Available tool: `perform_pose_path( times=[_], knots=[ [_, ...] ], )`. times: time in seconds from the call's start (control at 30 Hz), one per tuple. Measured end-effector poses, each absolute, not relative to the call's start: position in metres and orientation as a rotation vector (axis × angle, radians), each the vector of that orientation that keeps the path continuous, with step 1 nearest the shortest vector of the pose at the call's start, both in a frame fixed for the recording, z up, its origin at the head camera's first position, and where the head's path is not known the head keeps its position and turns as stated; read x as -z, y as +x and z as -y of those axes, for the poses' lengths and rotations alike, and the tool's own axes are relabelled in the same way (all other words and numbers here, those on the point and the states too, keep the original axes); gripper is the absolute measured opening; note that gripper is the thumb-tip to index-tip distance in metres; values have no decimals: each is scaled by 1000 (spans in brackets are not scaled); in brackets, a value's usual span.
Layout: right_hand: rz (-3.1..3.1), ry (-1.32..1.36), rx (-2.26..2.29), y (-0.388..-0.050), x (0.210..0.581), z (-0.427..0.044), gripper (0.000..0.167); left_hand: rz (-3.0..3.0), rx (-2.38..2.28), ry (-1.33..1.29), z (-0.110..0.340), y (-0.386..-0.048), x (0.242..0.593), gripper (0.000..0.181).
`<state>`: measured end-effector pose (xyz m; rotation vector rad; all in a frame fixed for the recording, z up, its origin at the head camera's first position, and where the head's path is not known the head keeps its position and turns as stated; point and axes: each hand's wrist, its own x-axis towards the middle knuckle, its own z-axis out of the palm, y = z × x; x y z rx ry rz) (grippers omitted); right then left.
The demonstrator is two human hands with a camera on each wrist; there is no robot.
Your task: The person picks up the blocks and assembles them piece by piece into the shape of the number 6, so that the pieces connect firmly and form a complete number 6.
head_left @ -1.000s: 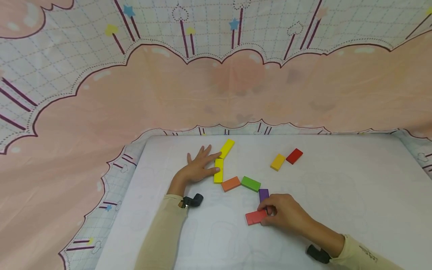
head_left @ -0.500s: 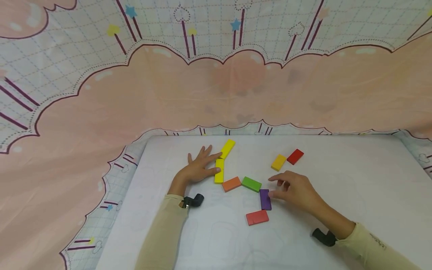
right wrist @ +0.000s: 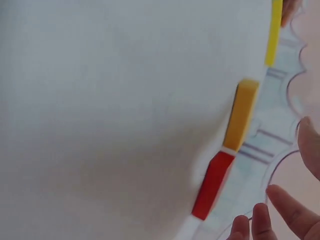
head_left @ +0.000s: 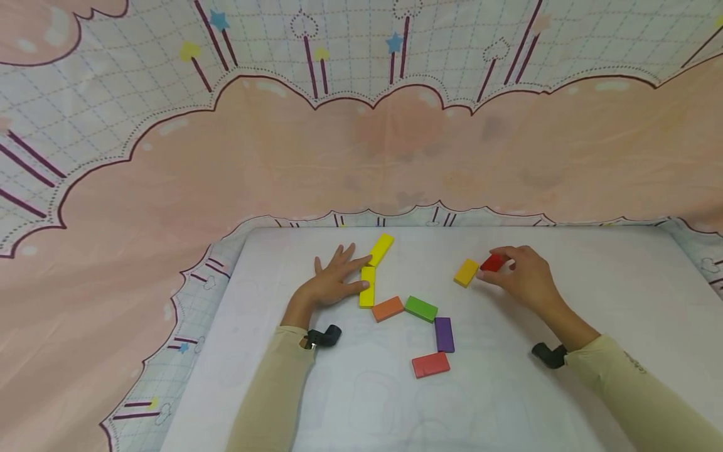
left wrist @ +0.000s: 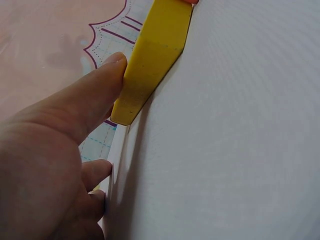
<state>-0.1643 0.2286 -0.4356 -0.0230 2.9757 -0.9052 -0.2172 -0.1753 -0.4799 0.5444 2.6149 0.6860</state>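
And there's the right hand (head_left: 525, 276), right of centre in the frame, thumb and forefinger apart on either side of the dark red block (head_left: 492, 263), just beside the amber block (head_left: 465, 272). Nearer the middle, the left hand (head_left: 333, 282) spreads its fingers, thumb on the lower yellow block (head_left: 367, 297), one fingertip at the upper yellow block (head_left: 382, 248).

The red block (head_left: 492, 263), partly covered, lies flat, slanting between one and two o'clock. Well apart at its nine o'clock, a yellow block (head_left: 368, 295) points to twelve; a second yellow block (head_left: 382, 248) adjoins its far end, angled toward one.
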Motion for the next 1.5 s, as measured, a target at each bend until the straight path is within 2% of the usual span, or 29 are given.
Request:
perform_pose_path(
  times=[0.43, 0.73, 0.97, 1.2, 1.5],
  knots=[
    [-2855, 122, 792, -196, 449, -251, 75, -2619, -674, 547, 175, -217, 479, 68],
    [-2857, 154, 765, -199, 458, -252, 82, -2617, -676, 533, 174, -216, 479, 68],
    [-2816, 202, 921, -196, 460, -252, 76, -2621, -667, 538, 174, -216, 479, 68],
    [-2719, 285, 1130, -190, 454, -249, 60, -2624, -665, 545, 175, -217, 481, 68],
    [-2511, 304, 1421, -169, 442, -229, 59, -2624, -668, 554, 175, -217, 481, 68]
  ],
)
